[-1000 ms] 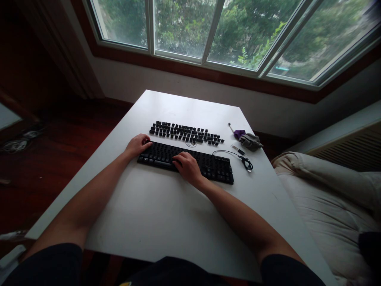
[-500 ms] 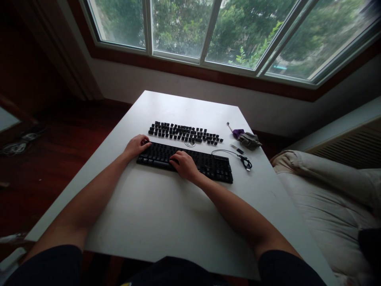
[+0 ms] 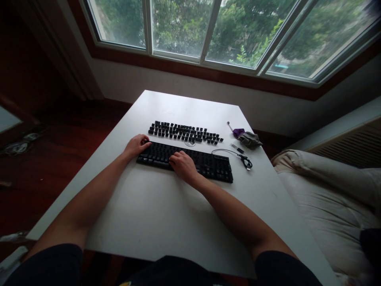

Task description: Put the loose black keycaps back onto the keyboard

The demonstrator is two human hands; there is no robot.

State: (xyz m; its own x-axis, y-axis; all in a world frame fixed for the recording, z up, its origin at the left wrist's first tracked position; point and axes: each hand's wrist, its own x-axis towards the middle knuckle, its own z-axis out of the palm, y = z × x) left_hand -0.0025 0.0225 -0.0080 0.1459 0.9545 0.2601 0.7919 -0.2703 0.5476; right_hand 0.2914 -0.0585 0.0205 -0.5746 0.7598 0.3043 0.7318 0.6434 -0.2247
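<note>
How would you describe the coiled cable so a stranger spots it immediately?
On the white table, find the long black keyboard. Just right of its far right corner lies the coiled cable, black and thin. Unlike the bulky, crumpled grey cloth beyond it, it is bunched in narrow loops with a pale metal plug at its near end.

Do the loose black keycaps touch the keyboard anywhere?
Apart. The head view shows a strip of white tabletop running between the nearest row of loose keycaps and the far edge of the keyboard.
</note>
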